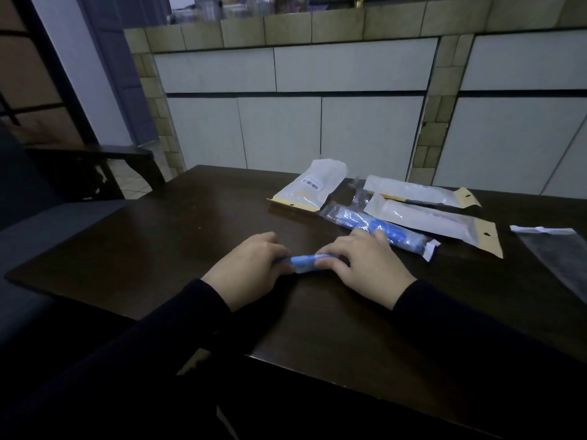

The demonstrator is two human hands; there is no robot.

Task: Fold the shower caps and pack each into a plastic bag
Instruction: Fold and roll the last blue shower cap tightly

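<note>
Both hands down near the tabletop (165,249) mid, w/ a blue shower cap (309,261) rolled tight between them. Left hand (251,271) curls round one end, right hand (365,265) pinches the other: grip firm on both. One packed cap (378,228) sits bagged just behind. Empty clear bag (559,258) waits at right edge. So approx one done, this one folded, bagging left.

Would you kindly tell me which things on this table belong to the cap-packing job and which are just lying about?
Belonging to the job:
- rolled blue shower cap, gripped by left hand and right hand
- clear plastic bag holding a blue cap
- empty clear plastic bag

Lying about:
- three white yellow-topped packets, contents unclear
- dark wooden table
</note>
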